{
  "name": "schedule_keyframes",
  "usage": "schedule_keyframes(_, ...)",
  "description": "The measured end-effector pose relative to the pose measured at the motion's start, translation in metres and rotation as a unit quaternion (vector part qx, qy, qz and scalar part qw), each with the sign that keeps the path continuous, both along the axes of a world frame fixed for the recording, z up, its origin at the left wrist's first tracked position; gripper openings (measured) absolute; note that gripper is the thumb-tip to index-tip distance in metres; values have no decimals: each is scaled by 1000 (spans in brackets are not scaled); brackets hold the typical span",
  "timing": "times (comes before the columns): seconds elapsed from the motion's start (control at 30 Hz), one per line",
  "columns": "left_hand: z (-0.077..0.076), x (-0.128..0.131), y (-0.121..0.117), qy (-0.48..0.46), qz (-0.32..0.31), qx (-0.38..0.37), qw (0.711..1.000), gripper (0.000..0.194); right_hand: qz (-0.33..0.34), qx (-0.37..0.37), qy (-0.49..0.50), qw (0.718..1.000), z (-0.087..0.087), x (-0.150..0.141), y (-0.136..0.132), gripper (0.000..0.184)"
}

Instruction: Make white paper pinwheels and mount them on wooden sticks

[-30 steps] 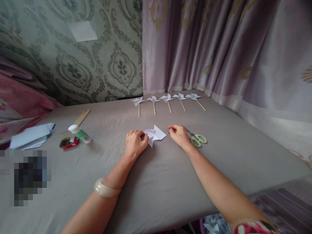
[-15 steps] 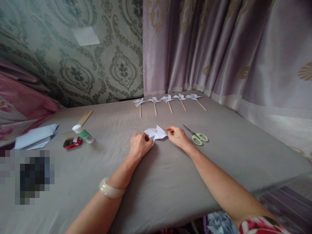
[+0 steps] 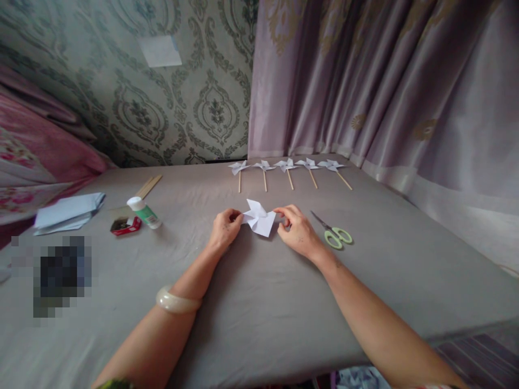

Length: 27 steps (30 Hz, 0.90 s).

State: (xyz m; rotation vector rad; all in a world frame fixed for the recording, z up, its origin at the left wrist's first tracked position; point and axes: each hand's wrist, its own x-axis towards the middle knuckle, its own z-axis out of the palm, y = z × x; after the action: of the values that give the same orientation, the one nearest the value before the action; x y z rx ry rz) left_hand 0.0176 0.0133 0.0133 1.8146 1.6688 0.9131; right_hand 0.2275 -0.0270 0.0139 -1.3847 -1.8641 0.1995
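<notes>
A white paper pinwheel [image 3: 261,220] without a visible stick lies between my hands on the grey cloth. My left hand [image 3: 225,228] is closed in a pinch on the tip of its left blade. At the opposite side, my right hand [image 3: 298,229] has its index fingertip at the upper right corner of the paper. The right thumb is spread away from that finger, leaving a gap. A pair of scissors [image 3: 333,235] with pale green handles lies just right of my right hand.
Several finished pinwheels on sticks [image 3: 289,166] lie in a row at the back. On the left are a glue bottle [image 3: 145,213], a small red box [image 3: 125,224] with dark contents, wooden sticks [image 3: 149,186] and stacked paper [image 3: 68,210]. A curtain [image 3: 316,81] hangs behind.
The pinwheel has turned between my hands, so a blade now points up left and another down toward me. My left hand has shifted to its left tip. The camera view has swung slightly left.
</notes>
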Motion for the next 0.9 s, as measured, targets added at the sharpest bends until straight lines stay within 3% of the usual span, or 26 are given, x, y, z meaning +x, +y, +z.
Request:
schedule_keyframes(0.2,-9,-6,7,-117,-22,-16,993,33,64,-20,-115,991,-1,-8,-10,37)
schedule_keyframes(0.5,-5,-4,5,-198,-26,-52,979,31,101,-5,-171,980,-4,-15,-16,28)
schedule_keyframes(0.77,-2,-2,2,-185,-27,-42,981,30,138,23,-183,973,1,-20,-20,9)
schedule_keyframes(0.9,-4,-2,4,-155,-41,-36,986,30,147,5,-186,971,0,-20,-21,9)
